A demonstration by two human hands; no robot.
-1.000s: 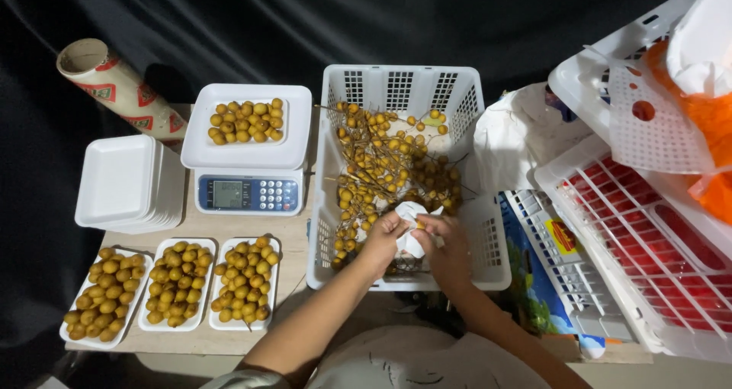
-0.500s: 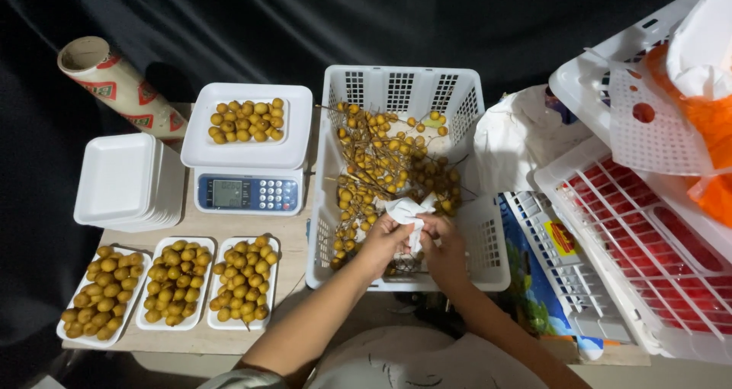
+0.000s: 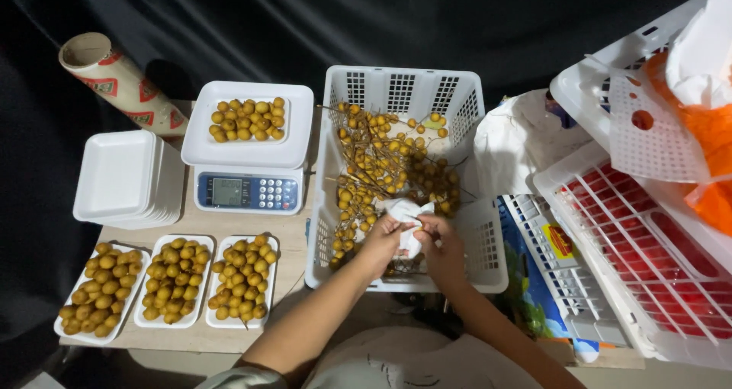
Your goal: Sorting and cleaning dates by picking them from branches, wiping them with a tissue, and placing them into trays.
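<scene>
Both hands, left hand [image 3: 380,240] and right hand [image 3: 440,244], pinch a crumpled white cloth [image 3: 408,217] (fingers closed) over the fruit-filled white basket [image 3: 488,263].

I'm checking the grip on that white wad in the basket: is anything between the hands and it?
Nothing visible. The left hand and right hand both touch the white crumpled wad directly, above the small yellow fruit in the white basket.

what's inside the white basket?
The basket holds small yellow fruits on twigs. Both hands, left hand and right hand, grip a white wad over it, covering what lies beneath.
</scene>
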